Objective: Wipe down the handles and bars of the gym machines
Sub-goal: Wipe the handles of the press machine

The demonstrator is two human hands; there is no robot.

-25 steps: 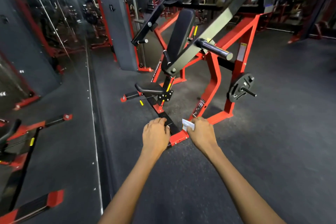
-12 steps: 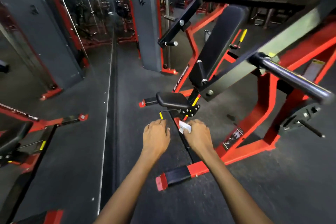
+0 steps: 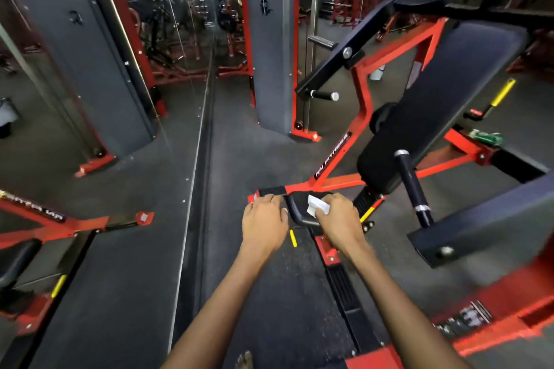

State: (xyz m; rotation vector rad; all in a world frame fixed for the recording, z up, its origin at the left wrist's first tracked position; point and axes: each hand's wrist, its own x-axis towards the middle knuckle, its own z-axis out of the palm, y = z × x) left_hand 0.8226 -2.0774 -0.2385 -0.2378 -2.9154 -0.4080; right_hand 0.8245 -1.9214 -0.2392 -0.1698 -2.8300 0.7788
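Standing on dark gym floor beside mirror wall. Holding right hand over black seat, pinching white wipe; keeping left hand loosely curled, holding nothing.

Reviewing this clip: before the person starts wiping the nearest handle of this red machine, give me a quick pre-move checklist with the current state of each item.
1. Wipe in hand: ok. The right hand pinches a white wipe.
2. Left hand free: ok, it holds nothing, fingers loosely curled.
3. Handle in sight: ok. The black handle stands just right of the hands, unobstructed.
4. Wipe on a handle or bar: not ok. It is over the black seat pad.
5. Wipe clean or damp: cannot tell.
6. Far handle: not ok, beyond the hands.
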